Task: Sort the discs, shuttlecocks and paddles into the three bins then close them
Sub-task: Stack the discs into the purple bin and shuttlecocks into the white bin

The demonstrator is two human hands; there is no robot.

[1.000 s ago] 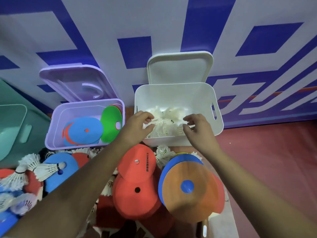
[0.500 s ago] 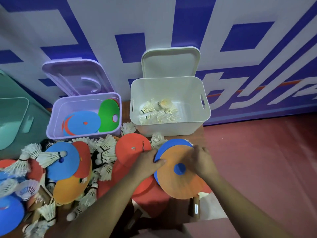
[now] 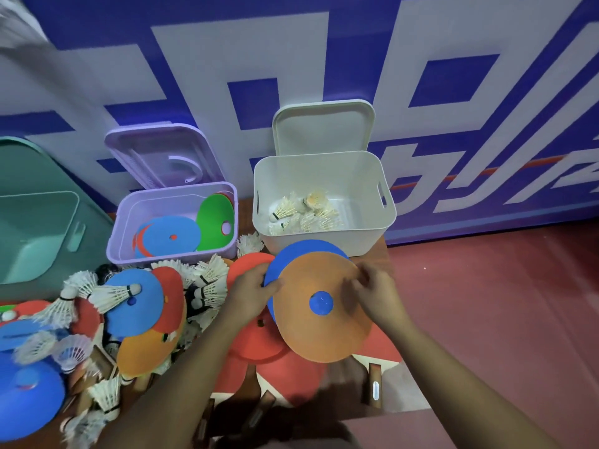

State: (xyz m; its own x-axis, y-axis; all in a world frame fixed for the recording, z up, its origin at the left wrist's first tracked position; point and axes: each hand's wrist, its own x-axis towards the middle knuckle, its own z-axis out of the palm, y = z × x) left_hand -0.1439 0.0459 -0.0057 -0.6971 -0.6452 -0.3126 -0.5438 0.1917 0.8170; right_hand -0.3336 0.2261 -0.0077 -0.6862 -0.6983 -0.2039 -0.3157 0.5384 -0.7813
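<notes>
Our left hand (image 3: 251,288) grips blue disc (image 3: 301,251), right hand (image 3: 377,291) pinches orange disc (image 3: 311,332) atop it, white bin (image 3: 366,243) just behind, red discs (image 3: 256,338) beneath.

The white bin (image 3: 366,241) stands open, lid (image 3: 324,128) tipped back on the wall (image 3: 324,59), shuttlecocks (image 3: 304,212) low in its left half. Left of it the purple bin (image 3: 162,259) is open too. Before it discs (image 3: 136,303) crowd the way; right of it, open floor (image 3: 486,303).

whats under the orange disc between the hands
A blue disc lies right under the orange disc, showing past its top-left edge and through its centre hole. Red discs poke out lower down. Anything else beneath is covered.
</notes>
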